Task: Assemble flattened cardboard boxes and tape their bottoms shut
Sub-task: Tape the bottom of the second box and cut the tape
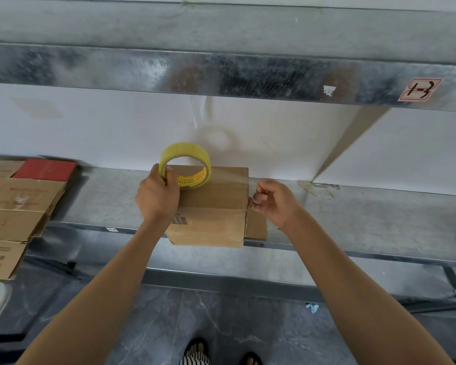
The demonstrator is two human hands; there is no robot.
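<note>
Presently, the tape roll (187, 148) is gripped by the left hand (157, 196), and the tape strip (229, 177) appears pinched by the right hand (274, 201). It should be kept taut and centred over the box (216, 206) seam.

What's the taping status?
Left hand grips yellow tape roll. Right hand pinches clear tape strip at brown cardboard box edge. Flattened cardboard stack left, apart.

Both my bare forearms reach up toward twelve o'clock. My left grip (157, 196), at eleven o'clock, curls round the tape roll (186, 151). My right grip (273, 200), at one o'clock, pinches the tape end (232, 177), knuckles bent.
</note>
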